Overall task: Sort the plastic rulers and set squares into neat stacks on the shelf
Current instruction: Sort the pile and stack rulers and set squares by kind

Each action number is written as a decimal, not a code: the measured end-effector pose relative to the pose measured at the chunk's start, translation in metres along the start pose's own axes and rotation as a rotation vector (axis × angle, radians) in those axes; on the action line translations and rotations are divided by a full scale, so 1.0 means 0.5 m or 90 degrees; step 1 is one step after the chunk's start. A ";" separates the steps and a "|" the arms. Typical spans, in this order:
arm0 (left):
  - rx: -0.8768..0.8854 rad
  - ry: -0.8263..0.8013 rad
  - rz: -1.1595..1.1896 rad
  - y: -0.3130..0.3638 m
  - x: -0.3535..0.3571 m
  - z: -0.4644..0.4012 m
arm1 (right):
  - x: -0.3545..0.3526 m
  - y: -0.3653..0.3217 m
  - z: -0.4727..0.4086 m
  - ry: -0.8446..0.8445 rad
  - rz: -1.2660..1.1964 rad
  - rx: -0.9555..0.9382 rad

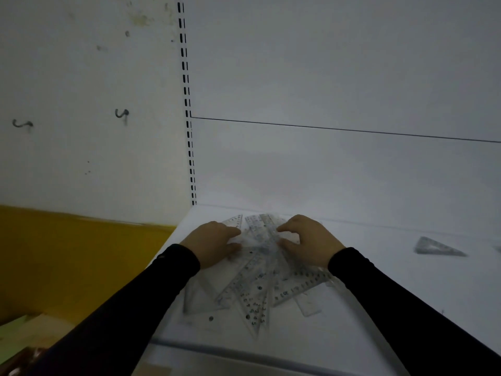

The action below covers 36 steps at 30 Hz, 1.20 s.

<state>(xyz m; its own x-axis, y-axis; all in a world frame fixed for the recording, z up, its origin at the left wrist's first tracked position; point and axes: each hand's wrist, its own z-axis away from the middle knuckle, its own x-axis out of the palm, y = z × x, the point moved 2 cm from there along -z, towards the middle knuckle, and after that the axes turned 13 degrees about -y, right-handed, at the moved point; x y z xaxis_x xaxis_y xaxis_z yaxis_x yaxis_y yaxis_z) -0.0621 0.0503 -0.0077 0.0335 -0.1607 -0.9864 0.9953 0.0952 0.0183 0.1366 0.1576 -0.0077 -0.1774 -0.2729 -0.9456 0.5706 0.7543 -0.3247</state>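
A messy pile of clear plastic rulers and set squares [257, 283] lies fanned out on the white shelf [379, 294], near its left end. My left hand [214, 244] rests on the pile's left side with fingers reaching toward the middle. My right hand [306, 240] sits on the pile's right side, its thumb and fingers curled onto the far end of the rulers. Whether either hand pinches a single piece is unclear in the blur. A lone clear set square [436, 246] lies flat on the shelf, far to the right.
The shelf's white back panel [339, 164] rises behind the pile, with a slotted upright [189, 147] at its left corner. A white wall with a yellow band [76, 256] stands left of the shelf. The shelf's front edge [244, 351] runs below the pile.
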 end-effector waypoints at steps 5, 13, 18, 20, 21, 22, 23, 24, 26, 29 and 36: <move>-0.024 -0.007 -0.059 0.002 -0.009 0.013 | 0.018 -0.032 -0.012 -0.136 0.014 -0.063; -0.037 0.000 0.055 -0.020 -0.006 0.026 | -0.002 -0.014 -0.009 -0.135 0.101 -0.046; -0.027 -0.021 0.123 -0.019 -0.014 0.022 | -0.001 -0.007 -0.005 -0.152 0.044 -0.053; -0.024 -0.021 0.144 -0.018 -0.016 0.019 | -0.002 -0.007 -0.006 -0.137 0.026 -0.056; -0.022 -0.017 0.147 -0.017 -0.017 0.016 | -0.003 -0.007 -0.007 -0.129 0.017 -0.055; -0.019 -0.011 0.148 -0.016 -0.018 0.015 | -0.002 -0.006 -0.008 -0.124 0.008 -0.052; -0.015 -0.003 0.149 -0.015 -0.019 0.014 | -0.001 -0.005 -0.008 -0.121 0.002 -0.049; -0.012 0.005 0.154 -0.016 -0.019 0.013 | 0.000 -0.004 -0.007 -0.120 0.001 -0.047; -0.008 0.023 0.171 -0.021 -0.019 0.009 | 0.000 -0.004 -0.006 -0.112 0.002 -0.052; -0.016 0.054 0.200 -0.034 -0.021 0.002 | -0.004 -0.003 -0.002 -0.100 0.002 -0.061; -0.037 0.053 0.174 -0.058 -0.009 -0.014 | -0.005 0.011 0.014 -0.123 0.048 -0.033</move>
<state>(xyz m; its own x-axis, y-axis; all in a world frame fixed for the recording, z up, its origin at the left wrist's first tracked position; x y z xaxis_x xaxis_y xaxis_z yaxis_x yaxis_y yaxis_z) -0.0917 0.0553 -0.0047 0.2894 -0.0401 -0.9564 0.9435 0.1807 0.2779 0.1461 0.1583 -0.0068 0.0246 -0.3201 -0.9471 0.5333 0.8055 -0.2584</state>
